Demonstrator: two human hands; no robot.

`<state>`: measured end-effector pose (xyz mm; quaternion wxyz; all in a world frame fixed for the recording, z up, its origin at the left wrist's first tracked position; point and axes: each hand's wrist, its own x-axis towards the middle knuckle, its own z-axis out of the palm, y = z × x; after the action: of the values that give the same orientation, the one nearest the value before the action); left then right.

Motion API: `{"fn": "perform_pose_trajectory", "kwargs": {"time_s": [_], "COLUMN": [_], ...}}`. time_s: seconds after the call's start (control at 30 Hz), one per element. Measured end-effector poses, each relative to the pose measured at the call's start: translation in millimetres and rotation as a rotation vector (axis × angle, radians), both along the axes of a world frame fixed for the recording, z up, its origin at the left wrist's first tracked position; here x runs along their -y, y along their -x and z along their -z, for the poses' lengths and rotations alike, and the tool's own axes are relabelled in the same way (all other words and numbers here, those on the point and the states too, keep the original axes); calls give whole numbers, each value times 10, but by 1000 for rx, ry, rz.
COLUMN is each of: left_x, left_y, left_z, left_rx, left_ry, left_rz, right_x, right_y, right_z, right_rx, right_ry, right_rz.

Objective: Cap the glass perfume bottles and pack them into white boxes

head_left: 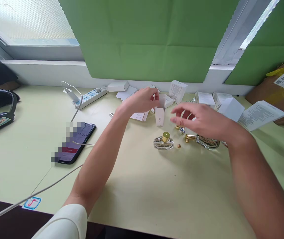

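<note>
Pinching the top flap of the small white box (159, 117) with the left hand (142, 99), steadying it upright on the counter (132, 186). At its 3 o'clock, hovering with the right hand (201, 121), grip released, over the tipped bottle (207, 142).

A small white cardboard carton (159, 117) stands upright on the pale yellow-green table (137, 186), its top flap open and raised towards the left hand (142, 99). The fingertips of that hand close on a small pale piece (154, 97) just above the flap, too small to make out.

Near the carton, on its front right, a squat clear glass bottle with a gold cap (163, 142) stands upright. To its right a second clear glass bottle (207, 142) lies on its side, gold neck pointing left, under the open, blurred right hand (201, 118). A tiny gold bit (179, 146) lies between the two bottles.
</note>
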<state>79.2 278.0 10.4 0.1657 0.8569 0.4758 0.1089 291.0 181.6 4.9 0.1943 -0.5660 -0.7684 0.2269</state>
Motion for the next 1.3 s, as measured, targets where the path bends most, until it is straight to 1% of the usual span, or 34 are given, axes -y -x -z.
{"fn": "perform_pose_trajectory", "kwargs": {"time_s": [0.03, 0.1, 0.2, 0.3, 0.43, 0.57, 0.7, 0.8, 0.9, 0.93, 1.0, 1.1, 1.2, 1.3], "left_x": [-13, -41, -74, -83, -62, -19, 10, 12, 7, 4, -1, 0, 24, 71], "left_y": [14, 41, 69, 77, 64, 42, 39, 48, 52, 52, 50, 35, -8, -72], "left_z": [9, 29, 52, 60, 52, 24, 0, 0, 4, 5, 10, 22, 36, 45], "left_rx": [-25, -63, -95, -106, -101, -98, -89, -119, -185, -205, -224, -230, -226, -185], "left_ry": [-15, -38, -44, -48, -63, -80, -58, -30, 48, 71, 86, 78, 99, 112], "left_rz": [19, 55, 123, 151, 129, 204, 237, 267, 333, 357, 394, 418, 436, 487], "right_x": [40, 90, 100, 75, 67, 88, 77, 56, 60, 69, 94, 119, 102, 45], "right_y": [28, 103, 224, 301, 331, 354, 369, 320, 199, 145, 25, -160, -293, -322], "right_z": [-18, 5, 129, 237, 275, 310, 378, 342, 183, 113, -23, -166, -210, -189], "right_rx": [21, 61, 160, 254, 297, 327, 356, 314, 198, 149, 57, -62, -219, -394], "right_ry": [62, 153, 203, 201, 146, 87, 42, 78, 125, 125, 99, -11, -203, -385], "right_rz": [-76, -221, -343, -368, -358, -368, -393, -414, -436, -426, -352, -165, 0, 123]}}
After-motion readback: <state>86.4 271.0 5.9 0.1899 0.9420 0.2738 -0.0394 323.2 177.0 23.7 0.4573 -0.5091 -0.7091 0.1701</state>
